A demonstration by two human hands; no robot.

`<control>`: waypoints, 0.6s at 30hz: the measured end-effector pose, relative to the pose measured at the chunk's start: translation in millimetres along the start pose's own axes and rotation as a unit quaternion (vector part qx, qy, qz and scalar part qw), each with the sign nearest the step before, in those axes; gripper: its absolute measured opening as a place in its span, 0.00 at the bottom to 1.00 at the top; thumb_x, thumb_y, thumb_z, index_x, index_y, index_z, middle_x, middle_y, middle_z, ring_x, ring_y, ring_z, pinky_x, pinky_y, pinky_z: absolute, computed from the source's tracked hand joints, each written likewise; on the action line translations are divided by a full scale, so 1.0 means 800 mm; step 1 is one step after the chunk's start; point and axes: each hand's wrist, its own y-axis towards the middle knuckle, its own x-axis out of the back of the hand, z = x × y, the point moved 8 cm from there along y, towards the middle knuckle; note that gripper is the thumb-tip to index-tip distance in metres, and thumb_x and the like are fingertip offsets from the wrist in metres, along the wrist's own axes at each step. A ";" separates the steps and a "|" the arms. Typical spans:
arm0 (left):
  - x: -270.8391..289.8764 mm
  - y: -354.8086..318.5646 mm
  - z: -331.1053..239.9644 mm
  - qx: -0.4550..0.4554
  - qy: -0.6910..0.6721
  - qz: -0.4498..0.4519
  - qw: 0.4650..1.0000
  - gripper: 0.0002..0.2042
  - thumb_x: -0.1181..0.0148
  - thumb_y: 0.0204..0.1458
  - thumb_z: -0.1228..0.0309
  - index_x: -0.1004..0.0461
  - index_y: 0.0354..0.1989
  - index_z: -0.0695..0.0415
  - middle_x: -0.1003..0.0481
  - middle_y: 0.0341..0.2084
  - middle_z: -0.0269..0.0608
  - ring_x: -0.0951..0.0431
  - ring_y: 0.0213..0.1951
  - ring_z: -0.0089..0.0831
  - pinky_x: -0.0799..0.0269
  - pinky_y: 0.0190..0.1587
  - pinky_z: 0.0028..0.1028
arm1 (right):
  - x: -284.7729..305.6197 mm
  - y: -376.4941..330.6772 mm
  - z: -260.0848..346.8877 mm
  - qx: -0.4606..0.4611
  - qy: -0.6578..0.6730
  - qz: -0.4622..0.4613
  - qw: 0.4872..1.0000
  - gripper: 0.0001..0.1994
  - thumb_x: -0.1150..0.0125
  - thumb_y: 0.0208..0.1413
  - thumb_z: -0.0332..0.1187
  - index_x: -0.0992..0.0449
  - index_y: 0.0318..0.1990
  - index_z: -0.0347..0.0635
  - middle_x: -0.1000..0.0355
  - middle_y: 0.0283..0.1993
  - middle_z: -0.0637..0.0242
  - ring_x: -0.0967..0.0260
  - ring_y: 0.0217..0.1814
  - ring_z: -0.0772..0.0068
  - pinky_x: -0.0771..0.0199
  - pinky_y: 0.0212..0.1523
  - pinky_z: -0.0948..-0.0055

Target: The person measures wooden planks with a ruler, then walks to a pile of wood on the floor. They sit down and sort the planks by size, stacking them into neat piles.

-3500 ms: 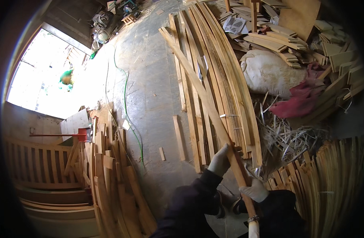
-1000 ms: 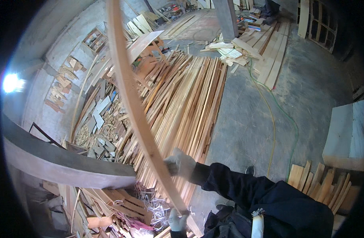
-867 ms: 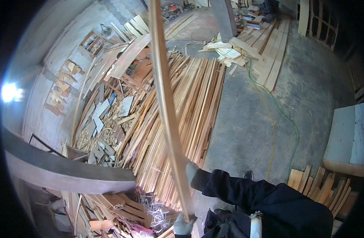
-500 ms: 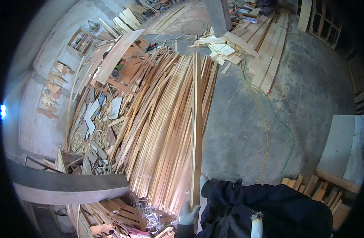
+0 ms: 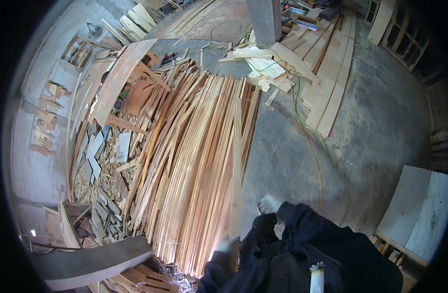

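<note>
My left hand (image 5: 227,243), in a pale glove, grips the near end of a long wooden strip (image 5: 236,161). That strip lies lengthwise along the right side of a big stack of similar strips (image 5: 199,171). To the right, my right hand (image 5: 270,204) is off the wood, over the grey floor. It is gloved too and smeared by motion, so its fingers do not show clearly. A small dark curved shape sits at its left edge; I cannot make out what it is.
Offcuts and scraps (image 5: 104,188) pile up left of the stack. A curved grey beam (image 5: 92,261) crosses the lower left. Yellow and green hoses (image 5: 309,141) run over the floor on the right. Wide boards (image 5: 333,78) lie beyond, near a pillar (image 5: 265,22). Pale panels (image 5: 414,210) stand at right.
My right hand has come away from the strip, moving up and right. The strip's far end appears lower, against the stack. My left hand stays at its near end, and the view has shifted.
</note>
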 end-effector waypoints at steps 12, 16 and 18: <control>-0.182 0.173 -0.412 -0.028 0.041 -0.105 0.993 0.19 0.31 0.54 0.67 0.26 0.49 0.65 0.23 0.32 0.45 0.22 0.36 0.34 0.25 0.37 0.33 | 0.527 -0.073 0.359 0.009 0.306 -0.312 0.900 0.24 0.51 0.70 0.56 0.23 0.50 0.42 0.19 0.41 0.57 0.21 0.38 0.52 0.21 0.37 0.54; -0.235 0.230 -0.509 0.031 0.127 -0.157 0.979 0.22 0.26 0.51 0.64 0.26 0.46 0.66 0.21 0.35 0.49 0.20 0.35 0.36 0.24 0.33 0.36 | 0.576 -0.022 0.455 -0.071 0.158 -0.269 0.947 0.19 0.50 0.68 0.50 0.22 0.43 0.43 0.20 0.36 0.58 0.24 0.30 0.60 0.26 0.26 0.61; -0.251 0.266 -0.555 0.013 0.112 -0.147 0.983 0.22 0.27 0.52 0.62 0.27 0.45 0.66 0.21 0.32 0.48 0.20 0.33 0.37 0.24 0.31 0.38 | 0.597 -0.013 0.536 -0.038 0.067 -0.275 0.958 0.19 0.49 0.68 0.48 0.22 0.41 0.40 0.21 0.35 0.56 0.24 0.27 0.59 0.29 0.24 0.62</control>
